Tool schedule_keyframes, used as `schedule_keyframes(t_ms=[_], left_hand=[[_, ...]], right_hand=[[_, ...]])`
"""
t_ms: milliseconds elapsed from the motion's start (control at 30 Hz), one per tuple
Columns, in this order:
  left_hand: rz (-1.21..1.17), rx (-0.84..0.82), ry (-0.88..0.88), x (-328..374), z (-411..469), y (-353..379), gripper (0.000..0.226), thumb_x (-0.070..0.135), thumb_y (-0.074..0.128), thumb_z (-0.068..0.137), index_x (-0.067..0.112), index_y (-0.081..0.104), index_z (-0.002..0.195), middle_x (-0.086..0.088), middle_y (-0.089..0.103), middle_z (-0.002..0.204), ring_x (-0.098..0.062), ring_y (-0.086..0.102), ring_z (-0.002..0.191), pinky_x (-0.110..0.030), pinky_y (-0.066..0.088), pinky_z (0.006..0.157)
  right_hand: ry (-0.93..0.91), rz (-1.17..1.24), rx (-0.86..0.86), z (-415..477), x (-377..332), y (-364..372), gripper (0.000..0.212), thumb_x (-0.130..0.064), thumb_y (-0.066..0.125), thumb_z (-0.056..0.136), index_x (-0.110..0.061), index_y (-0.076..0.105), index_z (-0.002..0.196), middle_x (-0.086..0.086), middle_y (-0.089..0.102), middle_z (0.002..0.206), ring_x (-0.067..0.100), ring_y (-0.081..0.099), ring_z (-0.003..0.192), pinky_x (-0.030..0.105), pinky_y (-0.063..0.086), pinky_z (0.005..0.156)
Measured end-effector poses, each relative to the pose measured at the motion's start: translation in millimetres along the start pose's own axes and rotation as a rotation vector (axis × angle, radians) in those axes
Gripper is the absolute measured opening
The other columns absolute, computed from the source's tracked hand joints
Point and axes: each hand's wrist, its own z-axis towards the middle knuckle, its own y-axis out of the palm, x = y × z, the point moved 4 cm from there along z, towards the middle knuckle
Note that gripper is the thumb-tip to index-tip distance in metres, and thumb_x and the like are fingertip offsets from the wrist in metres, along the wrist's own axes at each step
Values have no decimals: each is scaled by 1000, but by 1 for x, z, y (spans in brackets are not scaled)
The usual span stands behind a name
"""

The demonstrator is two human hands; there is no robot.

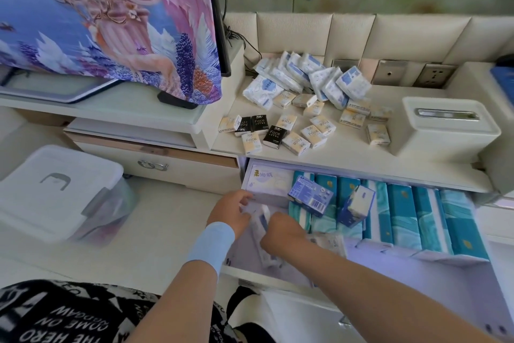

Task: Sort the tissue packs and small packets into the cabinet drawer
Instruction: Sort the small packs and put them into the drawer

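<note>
Low in the centre of the frame, the left hand [230, 209] and right hand [281, 228] meet over the left end of the open drawer [244, 256]. Both have curled fingers gripping a blurred white tissue pack [261, 220] between them. Behind them a flat lilac pack [267, 178] lies in the drawer. To the right stands a row of teal tissue packs [403, 214] with two blue packs [310, 195] tilted on top. Above, on the table [347, 153], small packets [278, 127] lie scattered in front of heaped white-and-blue tissue packs [306, 75], with a white tissue box [445, 131] at right.
</note>
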Motion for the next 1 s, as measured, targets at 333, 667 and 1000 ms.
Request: schedule_keyframes(t_ms=[333,667,1000], left_hand=[[129,-371,-184,9,-8,24,26,21,41,98,13,65,106,-16,65,110,-35,64,99,-36,54,80],[573,-312,126,7,2,25,53,24,52,96,38,38,146,5,34,153,-23,36,137,-38,39,108],[571,-257,32,2,5,31,42,18,53,93,26,53,134,2,39,145,-24,46,127,-35,43,103]], right_hand=[[59,614,-59,-7,1,21,41,-32,78,61,-19,68,98,0,70,91,17,65,79,27,56,60],[-234,94,-7,-21,10,7,23,-15,69,76,-14,74,99,3,72,98,20,68,89,22,50,73],[133,-448,-163,-37,110,-27,32,-28,48,88,-15,64,112,3,64,108,21,61,94,26,45,73]])
